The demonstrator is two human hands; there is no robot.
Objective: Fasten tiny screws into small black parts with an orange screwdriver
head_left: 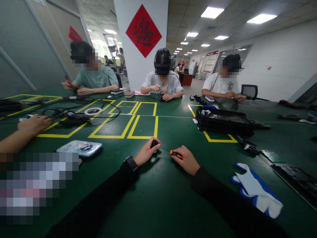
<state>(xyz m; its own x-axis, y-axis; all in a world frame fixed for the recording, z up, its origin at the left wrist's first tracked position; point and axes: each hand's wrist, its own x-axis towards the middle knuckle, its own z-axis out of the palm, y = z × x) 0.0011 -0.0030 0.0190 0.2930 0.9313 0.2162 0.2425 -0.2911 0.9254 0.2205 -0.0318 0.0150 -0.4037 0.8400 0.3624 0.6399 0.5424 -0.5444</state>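
Observation:
In the middle of the green table [153, 178], my left hand [146, 152] is closed around a small round black object [154, 143]. My right hand [186, 161] grips the orange and black handle of a screwdriver [176, 154]. The screwdriver's thin shaft points left, its end at or beside the black object; whether they touch is too small to tell. Both hands are just above or on the table, a short gap apart, and a black watch [130, 163] is on my left wrist.
Blue and white gloves [257, 190] lie at the right, near a black tray [223, 119] and circuit boards. A clear case [80, 148] and another person's hand [34, 125] are at the left, by black cables [71, 115]. Three people sit across the table.

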